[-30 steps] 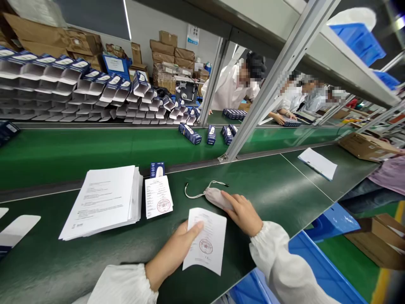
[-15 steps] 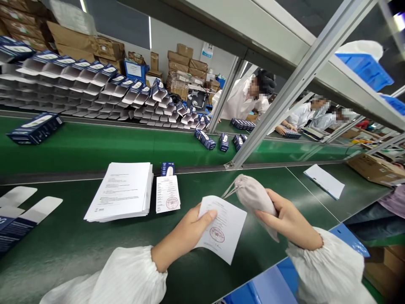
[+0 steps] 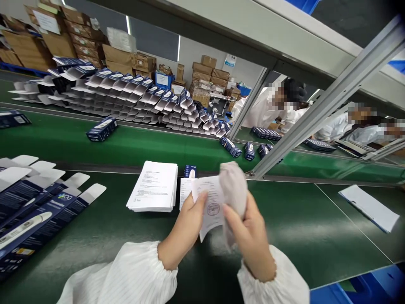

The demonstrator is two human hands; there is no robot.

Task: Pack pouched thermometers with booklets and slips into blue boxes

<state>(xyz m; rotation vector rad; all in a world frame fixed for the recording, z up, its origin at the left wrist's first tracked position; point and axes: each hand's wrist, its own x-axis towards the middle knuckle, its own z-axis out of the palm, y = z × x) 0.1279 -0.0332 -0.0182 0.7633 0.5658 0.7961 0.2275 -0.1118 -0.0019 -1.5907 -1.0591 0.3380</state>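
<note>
My left hand is closed on a printed paper sheet with a round red stamp, thumb on top. In my right hand is a pale grey drawstring pouch, bulging and held upright, slightly blurred. The pouch overlaps the sheet's right edge; whether they touch I cannot tell. Just behind my left hand lies a stack of small printed cards, partly hidden, with a small blue card beyond it. A thick stack of white leaflets lies to its left.
Open blue cartons lie at the left on the green worktop. Closed boxes sit on the green conveyor, with stacked empty cartons behind. A metal post rises at right, near a clipboard. Co-workers are beyond.
My right hand has brought the pouch left and more upright, up against the sheet's edge in view. The view has turned left, showing more of the cartons there.
</note>
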